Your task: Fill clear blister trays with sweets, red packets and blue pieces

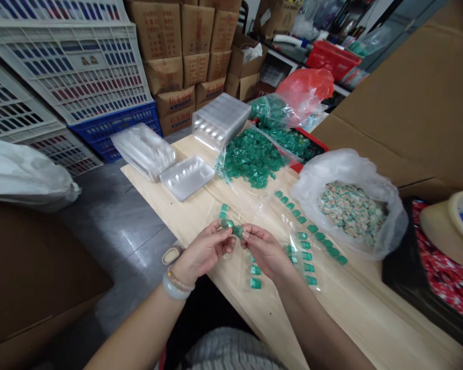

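Observation:
My left hand (206, 249) is closed, its thumb and fingers pinching a small shiny green piece (227, 223). Close against it, my right hand (263, 251) pinches another green piece (237, 230) by its edge. Both hands are just above clear plastic trays (244, 267), where square green pieces (255, 283) sit in lines; part of these is hidden under my right hand. More square green pieces (309, 267) lie in a tray to the right. Beyond that, flat green pieces (326, 243) form a slanting row on the wooden table (355, 308).
A heap of green pieces (254, 154) spills from a clear bag. White plastic bag (304, 180) holds small multicoloured pieces. Clear trays (187, 177) and wrapped stacks (144, 149) stand at the table's far left. Crates (81, 61) and cardboard boxes (162, 31) are piled behind.

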Demonstrator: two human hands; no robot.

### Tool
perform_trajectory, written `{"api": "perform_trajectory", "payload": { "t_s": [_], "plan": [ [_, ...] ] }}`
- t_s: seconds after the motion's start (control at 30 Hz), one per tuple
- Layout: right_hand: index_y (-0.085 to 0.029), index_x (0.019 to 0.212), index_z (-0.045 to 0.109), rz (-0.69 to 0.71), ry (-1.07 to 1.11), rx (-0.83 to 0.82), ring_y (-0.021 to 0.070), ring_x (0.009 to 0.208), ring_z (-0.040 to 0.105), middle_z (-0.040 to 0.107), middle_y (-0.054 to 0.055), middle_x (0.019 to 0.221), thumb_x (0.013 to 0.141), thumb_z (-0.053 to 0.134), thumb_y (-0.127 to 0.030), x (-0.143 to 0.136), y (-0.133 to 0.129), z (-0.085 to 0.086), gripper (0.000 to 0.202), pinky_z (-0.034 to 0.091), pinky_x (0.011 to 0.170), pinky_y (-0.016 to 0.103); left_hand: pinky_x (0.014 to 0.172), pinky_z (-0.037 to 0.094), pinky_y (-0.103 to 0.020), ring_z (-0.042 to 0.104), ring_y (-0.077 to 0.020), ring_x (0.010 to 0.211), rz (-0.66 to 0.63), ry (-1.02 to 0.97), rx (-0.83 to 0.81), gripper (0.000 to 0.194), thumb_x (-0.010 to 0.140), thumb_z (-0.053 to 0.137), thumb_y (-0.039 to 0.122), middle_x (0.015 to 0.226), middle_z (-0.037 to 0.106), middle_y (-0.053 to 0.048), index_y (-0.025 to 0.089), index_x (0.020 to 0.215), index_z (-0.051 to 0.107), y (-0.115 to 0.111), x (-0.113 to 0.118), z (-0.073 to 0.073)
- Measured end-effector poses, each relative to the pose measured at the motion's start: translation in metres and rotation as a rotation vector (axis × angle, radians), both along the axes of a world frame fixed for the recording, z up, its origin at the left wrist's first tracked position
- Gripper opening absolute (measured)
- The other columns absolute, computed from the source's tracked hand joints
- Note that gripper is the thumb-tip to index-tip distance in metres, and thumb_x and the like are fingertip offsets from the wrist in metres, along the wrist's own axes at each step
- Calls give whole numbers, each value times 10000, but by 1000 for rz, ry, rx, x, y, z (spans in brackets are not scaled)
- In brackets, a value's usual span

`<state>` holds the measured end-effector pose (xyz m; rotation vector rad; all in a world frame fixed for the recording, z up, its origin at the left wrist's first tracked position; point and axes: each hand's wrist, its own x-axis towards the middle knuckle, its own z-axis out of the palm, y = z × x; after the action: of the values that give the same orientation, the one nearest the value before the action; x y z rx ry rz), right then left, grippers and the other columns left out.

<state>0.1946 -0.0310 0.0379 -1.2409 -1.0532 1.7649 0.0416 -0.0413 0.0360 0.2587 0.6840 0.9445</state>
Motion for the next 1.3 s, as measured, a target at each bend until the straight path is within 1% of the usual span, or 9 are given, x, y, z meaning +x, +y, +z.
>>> {"api": "perform_trajectory", "payload": {
  "t_s": [0.33, 0.53, 0.63, 0.73, 0.93, 1.03, 1.1, 1.2, 1.3],
  "plan": [
    [-167, 651, 518, -5, -29, -11, 91, 567, 389, 450, -20, 614, 665, 619, -351, -6, -6, -13, 210, 334, 568, 242, 567, 375, -177, 531, -64, 628, 12, -16, -41, 159, 675, 683, 202, 717, 568, 6, 143, 755, 558, -5, 4, -13],
    [-190, 723, 573, -23, -445, 391, 144, 729, 498, 531, 26, 762, 751, 542, -280, -6, -19, -19, 99, 407, 675, 290, 530, 358, -172, 509, -56, 568, 34, 71, -109, 174, 640, 706, 173, 645, 558, 13, 131, 725, 560, -19, -3, -19],
    [-221, 883, 611, 127, -488, 561, 166, 845, 541, 596, 53, 885, 812, 484, -242, -8, -30, -18, 147, 431, 763, 325, 520, 352, -167, 496, -49, 549, 60, 107, -153, 192, 619, 722, 178, 629, 550, 18, 123, 721, 570, -31, -6, -27],
    [-226, 888, 618, 234, -496, 588, 160, 792, 565, 618, 45, 828, 817, 492, -232, -12, -35, -17, 145, 455, 724, 313, 530, 359, -169, 492, -48, 549, 82, 116, -165, 201, 611, 728, 188, 632, 553, 16, 119, 728, 580, -37, -8, -32],
    [-212, 881, 594, 271, -586, 694, 127, 674, 551, 587, 33, 796, 781, 506, -190, -19, -10, -18, 136, 463, 641, 274, 550, 376, -183, 511, -63, 577, 155, 156, -122, 213, 604, 730, 206, 660, 577, 6, 123, 728, 578, -23, -16, -29],
    [-185, 866, 593, 205, -767, 748, 143, 689, 550, 579, 57, 806, 782, 493, -175, -24, 11, -27, 132, 463, 661, 288, 559, 390, -195, 534, -80, 611, 287, 223, -117, 236, 617, 718, 259, 712, 603, -13, 122, 749, 577, -17, -20, -29],
    [-164, 846, 601, 254, -929, 768, 173, 746, 550, 575, 83, 819, 783, 487, -154, -29, 22, -35, 131, 457, 709, 317, 562, 396, -202, 537, -85, 613, 343, 251, -121, 246, 614, 717, 270, 714, 606, -18, 119, 745, 574, -15, -21, -30],
    [-143, 832, 613, 407, -1088, 754, 213, 811, 542, 580, 115, 833, 794, 470, -133, -38, 30, -46, 149, 442, 757, 357, 541, 388, -205, 519, -80, 574, 317, 257, -153, 235, 610, 715, 260, 682, 599, -21, 111, 713, 565, -17, -21, -33],
    [-128, 869, 618, 424, -1121, 699, 226, 818, 545, 581, 135, 858, 808, 482, -162, -39, 31, -52, 153, 445, 748, 364, 504, 362, -199, 487, -66, 531, 296, 243, -195, 222, 624, 702, 259, 655, 585, -15, 112, 701, 555, -18, -23, -35]
  ]
}}
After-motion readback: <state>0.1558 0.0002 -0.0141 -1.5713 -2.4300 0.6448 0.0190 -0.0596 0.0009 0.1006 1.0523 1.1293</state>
